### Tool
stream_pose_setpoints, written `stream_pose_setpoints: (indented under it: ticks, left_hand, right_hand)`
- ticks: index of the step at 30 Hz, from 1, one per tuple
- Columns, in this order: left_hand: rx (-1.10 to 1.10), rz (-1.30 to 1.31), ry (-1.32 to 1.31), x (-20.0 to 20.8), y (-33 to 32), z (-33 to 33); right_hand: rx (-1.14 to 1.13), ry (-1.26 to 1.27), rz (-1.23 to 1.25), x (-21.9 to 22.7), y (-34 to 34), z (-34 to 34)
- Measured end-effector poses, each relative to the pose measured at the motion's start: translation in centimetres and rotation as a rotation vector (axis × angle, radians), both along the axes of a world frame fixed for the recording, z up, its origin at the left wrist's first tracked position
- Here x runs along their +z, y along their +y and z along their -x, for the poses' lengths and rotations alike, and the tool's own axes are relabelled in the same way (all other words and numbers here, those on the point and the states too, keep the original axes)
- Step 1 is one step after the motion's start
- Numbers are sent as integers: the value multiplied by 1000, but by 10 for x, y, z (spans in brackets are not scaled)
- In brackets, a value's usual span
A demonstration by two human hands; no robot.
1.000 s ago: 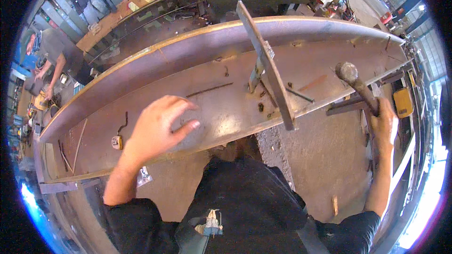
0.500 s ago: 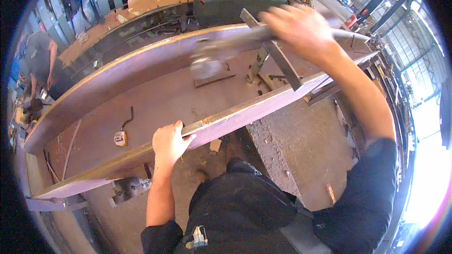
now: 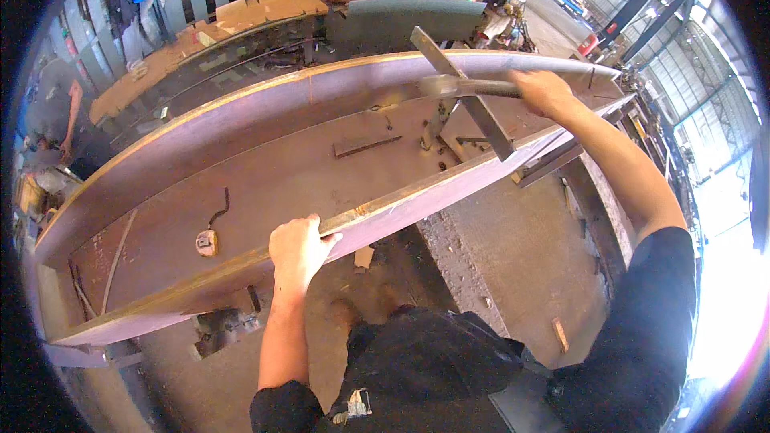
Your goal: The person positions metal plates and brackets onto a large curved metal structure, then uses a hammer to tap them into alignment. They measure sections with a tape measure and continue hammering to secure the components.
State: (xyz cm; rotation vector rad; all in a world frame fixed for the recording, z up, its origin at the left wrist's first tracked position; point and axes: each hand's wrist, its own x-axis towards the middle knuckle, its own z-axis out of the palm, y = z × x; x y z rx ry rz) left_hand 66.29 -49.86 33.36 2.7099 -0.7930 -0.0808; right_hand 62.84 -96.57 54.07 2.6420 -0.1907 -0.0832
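My right hand (image 3: 547,95) grips the handle of a hammer (image 3: 491,88), its head pointing left and slightly smeared by motion. Beneath the hammer, a flat metal bar (image 3: 491,130) lies across a long steel trough (image 3: 401,199) with raised side walls. It cannot be told whether the hammer touches the bar. My left hand (image 3: 298,250) is wrapped over the trough's near top edge, its thumb on the outer side. An upright metal piece (image 3: 434,130) stands inside, below the bar.
Inside the trough lie a tape measure (image 3: 207,242), an angle piece (image 3: 366,147) and thin rods (image 3: 83,290). Another person (image 3: 64,112) is at the far left. A curved part topped with cardboard (image 3: 249,12) stands behind. Metal lengths lie at right.
My right hand has swung the hammer down and right, so its head is now near the flat bar. My left hand stays on the near edge.
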Motion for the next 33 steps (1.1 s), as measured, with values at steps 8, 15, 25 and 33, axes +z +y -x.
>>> stream_pose_setpoints:
  ticks: [8,15,25,33]
  left_hand:
    - [-8,23,-21,2,-6,0]
    - [-12,-6,-44,5,-4,-1]
    - [12,-9,-111,3,-1,5]
    - [-9,-7,-77,4,-11,3]
  right_hand:
    - [277,-41,416,46,66,-47]
    - [963,-397,189,102,280,-102]
    - [22,-64,-26,-5,-30,34]
    - [179,-14,297,-2,-4,6]
